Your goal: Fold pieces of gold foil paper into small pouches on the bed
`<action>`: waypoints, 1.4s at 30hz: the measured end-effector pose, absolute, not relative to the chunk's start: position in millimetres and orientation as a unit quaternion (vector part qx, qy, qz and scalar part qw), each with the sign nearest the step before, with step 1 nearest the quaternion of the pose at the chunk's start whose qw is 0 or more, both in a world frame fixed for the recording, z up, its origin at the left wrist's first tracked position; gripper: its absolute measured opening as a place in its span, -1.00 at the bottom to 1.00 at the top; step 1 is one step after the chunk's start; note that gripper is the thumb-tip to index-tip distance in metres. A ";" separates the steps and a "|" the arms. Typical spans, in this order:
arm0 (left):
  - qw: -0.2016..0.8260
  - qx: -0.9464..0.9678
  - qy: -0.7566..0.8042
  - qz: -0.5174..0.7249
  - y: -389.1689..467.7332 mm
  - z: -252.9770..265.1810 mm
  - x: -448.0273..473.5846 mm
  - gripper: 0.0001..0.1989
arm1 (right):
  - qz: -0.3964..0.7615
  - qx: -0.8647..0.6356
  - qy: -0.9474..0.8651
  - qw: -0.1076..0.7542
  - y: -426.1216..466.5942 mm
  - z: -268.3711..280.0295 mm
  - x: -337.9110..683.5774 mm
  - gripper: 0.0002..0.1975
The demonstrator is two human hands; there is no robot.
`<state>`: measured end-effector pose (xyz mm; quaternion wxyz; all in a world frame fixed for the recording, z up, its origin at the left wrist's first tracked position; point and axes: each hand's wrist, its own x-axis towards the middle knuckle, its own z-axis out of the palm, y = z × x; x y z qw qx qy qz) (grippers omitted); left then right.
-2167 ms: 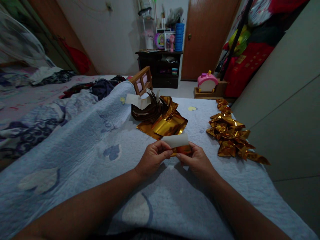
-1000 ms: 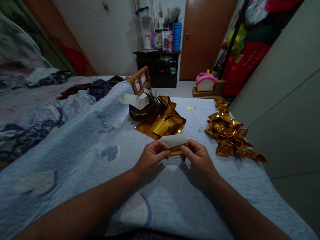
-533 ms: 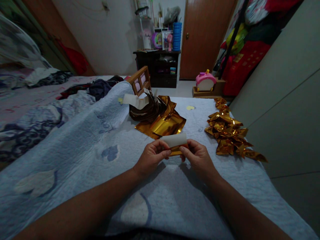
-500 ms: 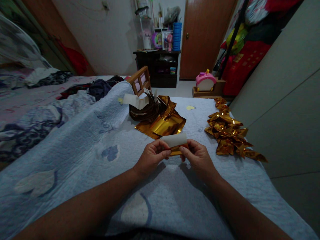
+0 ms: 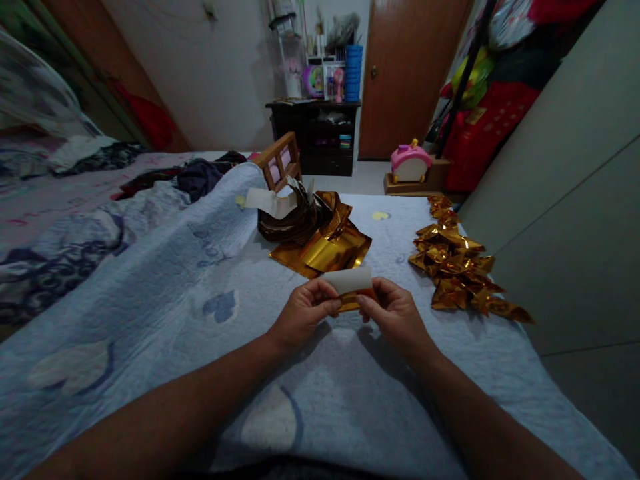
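Between my hands is a sheet of gold foil paper, its white back curled up at the far side and a gold folded strip facing me. My left hand pinches its left end between thumb and fingers. At the right end, my right hand grips it the same way, thumb on the gold fold. Just beyond lie loose gold foil sheets, beside a thick curled stack of the paper. Several folded gold paper pieces sit in a group to the right.
A pale blue quilt with heart shapes covers the bed under my hands. Rumpled clothes lie to the left. Past the bed's far edge stand a pink toy case and a dark cabinet. A pale panel borders the right side.
My right hand has shifted very slightly left along the paper. Otherwise both hands keep the same pinch, and the foil sheets and folded pieces stay put.
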<state>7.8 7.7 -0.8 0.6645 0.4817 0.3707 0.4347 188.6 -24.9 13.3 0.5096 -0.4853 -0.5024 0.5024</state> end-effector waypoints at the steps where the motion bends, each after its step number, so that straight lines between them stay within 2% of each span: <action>1: 0.666 0.480 0.371 0.434 7.7 -0.8 7.8 -0.73 | 0.501 -0.484 -0.504 0.509 -25.1 13.6 188.5 -0.78; 16: 0.678 0.469 0.366 0.432 6.9 -1.6 8.1 -0.72 | 0.479 -0.468 -0.525 0.525 -28.6 14.0 190.6 -0.80; 24: 0.689 0.466 0.340 0.439 7.2 -2.1 7.6 -0.59 | 0.477 -0.472 -0.525 0.524 -27.7 14.9 190.6 -0.81; 30: 0.686 0.471 0.340 0.437 5.7 0.4 8.1 -0.57 | 0.470 -0.480 -0.522 0.525 -27.1 10.3 191.4 -0.82; 38: 0.670 0.461 0.349 0.465 0.5 6.3 8.9 -0.29 | 0.496 -0.479 -0.481 0.541 -23.7 12.7 190.3 -0.77; 42: 0.676 0.462 0.367 0.442 -0.3 4.5 6.9 -0.44 | 0.514 -0.478 -0.453 0.549 -23.2 10.3 190.1 -0.77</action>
